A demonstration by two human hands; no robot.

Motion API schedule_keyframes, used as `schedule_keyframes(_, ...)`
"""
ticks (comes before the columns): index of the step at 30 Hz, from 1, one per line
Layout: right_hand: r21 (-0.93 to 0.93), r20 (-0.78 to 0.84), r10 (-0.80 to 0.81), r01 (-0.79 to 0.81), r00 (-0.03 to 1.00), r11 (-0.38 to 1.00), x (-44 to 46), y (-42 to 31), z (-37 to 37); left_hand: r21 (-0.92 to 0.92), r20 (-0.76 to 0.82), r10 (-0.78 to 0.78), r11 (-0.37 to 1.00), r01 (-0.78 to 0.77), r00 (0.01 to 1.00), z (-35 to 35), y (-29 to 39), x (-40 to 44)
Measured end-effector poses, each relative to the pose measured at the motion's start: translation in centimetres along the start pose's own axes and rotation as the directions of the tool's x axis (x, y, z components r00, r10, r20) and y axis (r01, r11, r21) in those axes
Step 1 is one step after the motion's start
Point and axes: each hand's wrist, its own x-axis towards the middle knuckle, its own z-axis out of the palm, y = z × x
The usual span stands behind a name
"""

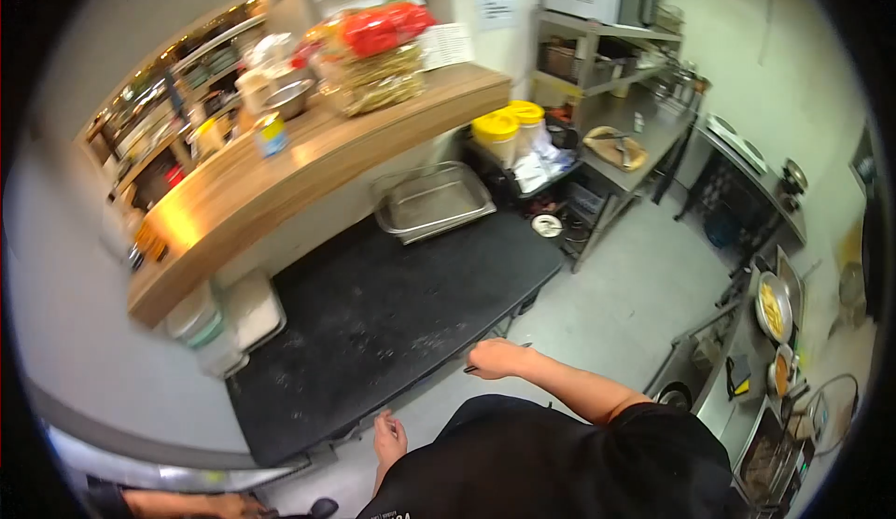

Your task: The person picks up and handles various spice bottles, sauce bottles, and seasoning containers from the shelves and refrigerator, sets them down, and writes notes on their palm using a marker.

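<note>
My right hand (501, 358) is closed in a fist near the front edge of the black worktop (373, 309). A thin dark object (470, 369) pokes out of the fist; its kind is too small to make out. My left hand (390, 435) hangs lower, just off the same edge, with its fingers loosely bent and apart and nothing seen in it. White powdery marks are scattered over the worktop. At its back stands a shallow metal pan (437, 203).
Another person's forearm (182, 504) reaches in at bottom left. Above the worktop runs a wooden shelf (355, 133) with bagged food (369, 57) and a can (271, 134). Yellow-lidded tubs (495, 132) stand beyond. At right, a frying pan (773, 306) holds pale food.
</note>
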Motion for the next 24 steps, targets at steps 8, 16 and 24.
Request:
schedule_keyframes(8,0.277,-0.022,0.549,-0.523,0.835,0.806,-13.8,11.3,-0.3,-0.155,0.248,0.354,0.933,-0.324,0.902,8.1,16.0,14.9)
schedule_keyframes(16,0.509,0.076,0.765,-0.684,0.640,0.522,-19.0,18.5,-2.5,-0.404,0.282,0.602,0.781,-0.477,0.747,20.6,25.5,19.2)
schedule_keyframes(24,0.229,-0.115,0.729,-0.696,0.675,0.681,-19.2,31.8,-8.1,-0.492,0.184,0.507,0.789,-0.368,0.842,31.0,33.2,28.4)
